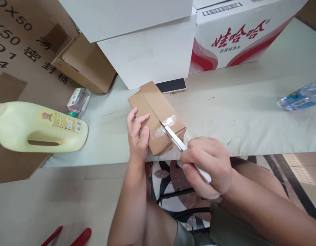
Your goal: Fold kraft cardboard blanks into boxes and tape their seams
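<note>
A small brown cardboard box (158, 106) lies at the near edge of the cloth-covered table, with clear tape (169, 120) across the seam at its near end. My left hand (139, 131) steadies the box from its left side, fingers and thumb pressed on the top. In my right hand (207, 164) is a white utility knife (176, 139), gripped in a closed fist. The knife's tip touches the seam beside the tape; the very point of the blade is hard to make out. Behind the box lies a dark phone (172, 85), partly covered by it.
White cartons (147, 54) and a red-and-white water carton (229, 44) stand at the back. On the left are a yellow jug (17, 126), a small clear bottle (80, 100) and large brown cartons (88, 65). A plastic water bottle (302, 97) lies at the right.
</note>
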`<action>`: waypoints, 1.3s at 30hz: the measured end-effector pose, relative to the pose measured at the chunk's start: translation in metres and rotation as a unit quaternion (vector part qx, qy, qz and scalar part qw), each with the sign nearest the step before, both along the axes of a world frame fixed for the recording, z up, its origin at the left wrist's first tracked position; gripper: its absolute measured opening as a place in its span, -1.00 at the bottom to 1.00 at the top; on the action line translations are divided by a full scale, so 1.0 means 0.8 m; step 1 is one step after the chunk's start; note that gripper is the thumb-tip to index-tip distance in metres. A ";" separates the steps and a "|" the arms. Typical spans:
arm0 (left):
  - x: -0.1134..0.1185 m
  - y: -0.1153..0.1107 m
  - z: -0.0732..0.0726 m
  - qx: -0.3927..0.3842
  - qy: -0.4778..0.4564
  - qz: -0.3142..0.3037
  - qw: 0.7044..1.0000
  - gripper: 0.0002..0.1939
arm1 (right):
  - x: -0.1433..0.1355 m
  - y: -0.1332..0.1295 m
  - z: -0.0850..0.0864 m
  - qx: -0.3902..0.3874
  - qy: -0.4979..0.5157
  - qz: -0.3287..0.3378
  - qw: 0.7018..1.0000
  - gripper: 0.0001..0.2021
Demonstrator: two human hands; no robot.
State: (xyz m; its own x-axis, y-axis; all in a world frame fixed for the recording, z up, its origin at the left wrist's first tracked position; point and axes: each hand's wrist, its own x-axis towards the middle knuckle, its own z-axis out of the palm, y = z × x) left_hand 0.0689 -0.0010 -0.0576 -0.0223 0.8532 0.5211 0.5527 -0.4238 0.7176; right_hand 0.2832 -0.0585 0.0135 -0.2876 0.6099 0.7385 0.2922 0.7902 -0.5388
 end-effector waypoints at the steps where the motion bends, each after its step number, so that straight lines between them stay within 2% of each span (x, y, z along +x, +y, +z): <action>1: 0.000 0.000 0.000 0.004 -0.001 0.000 1.000 -0.62 | -0.001 0.001 -0.004 0.010 0.005 -0.002 1.000 -0.86; 6: -0.001 0.001 0.000 0.010 0.001 0.002 1.000 -0.60 | 0.003 -0.004 -0.016 0.071 0.027 0.007 0.997 -0.86; 11: -0.001 0.001 0.000 0.000 0.000 -0.005 1.000 -0.60 | 0.007 -0.007 -0.009 0.037 0.021 0.020 0.999 -0.86; 15: 0.000 0.002 -0.001 0.007 0.002 0.008 1.000 -0.60 | 0.000 -0.003 -0.010 0.014 0.055 -0.001 0.998 -0.85; 24: 0.001 0.001 0.002 0.011 0.000 0.020 1.000 -0.65 | 0.004 -0.006 -0.006 0.023 0.041 0.003 0.999 -0.84; 39: 0.002 0.003 0.002 0.001 -0.005 0.030 1.000 -0.66 | -0.001 -0.003 -0.015 0.039 0.068 -0.003 0.997 -0.83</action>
